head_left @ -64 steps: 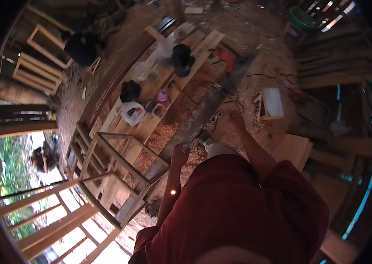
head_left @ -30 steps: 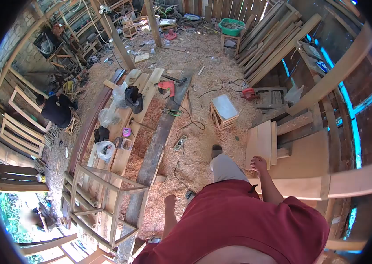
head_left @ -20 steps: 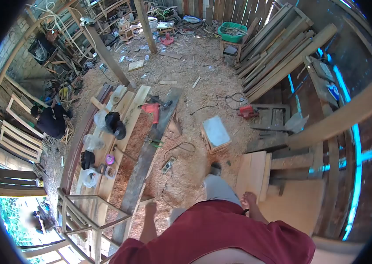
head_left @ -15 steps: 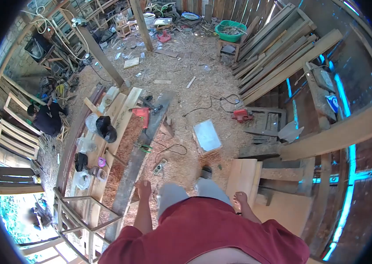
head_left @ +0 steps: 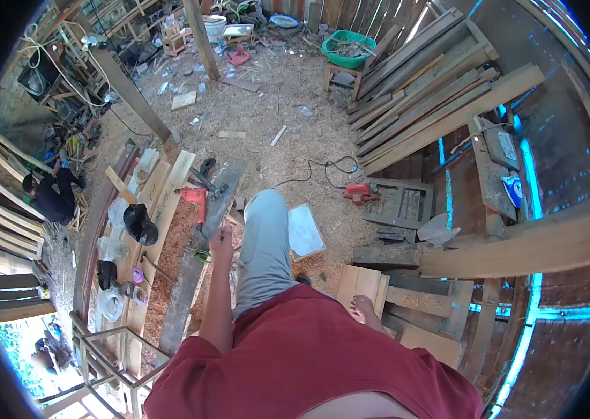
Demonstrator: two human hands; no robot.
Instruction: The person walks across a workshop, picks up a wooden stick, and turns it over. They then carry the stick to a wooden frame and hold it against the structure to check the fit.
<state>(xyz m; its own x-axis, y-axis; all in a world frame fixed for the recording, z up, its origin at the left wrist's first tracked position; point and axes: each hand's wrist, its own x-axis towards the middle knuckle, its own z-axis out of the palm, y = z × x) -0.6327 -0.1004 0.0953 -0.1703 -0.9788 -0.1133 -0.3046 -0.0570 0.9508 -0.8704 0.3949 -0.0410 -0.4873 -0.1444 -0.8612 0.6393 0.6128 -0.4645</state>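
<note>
floor (head_left: 288, 119) – sawdust, scraps | planks (head_left: 434, 105) – leaning on wall | daylight from left

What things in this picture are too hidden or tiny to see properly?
Head view only:
- Right hand: its palm side is turned away.
- Raised leg: its foot is out of sight.
- Green basin: contents too small.
- Crouching person: their work is hidden, far off.

The person wears a dark red shirt (head_left: 323, 356) and pale grey trousers (head_left: 263, 244). A red power tool (head_left: 196, 197) lies on a grey weathered plank (head_left: 200, 258), another red tool (head_left: 357, 193) sits on the tan sawdust floor (head_left: 267, 119), and a green basin (head_left: 348, 49) stands farther off. A small white-topped box (head_left: 304, 230) lies by pale yellow boards (head_left: 361, 283).
</note>
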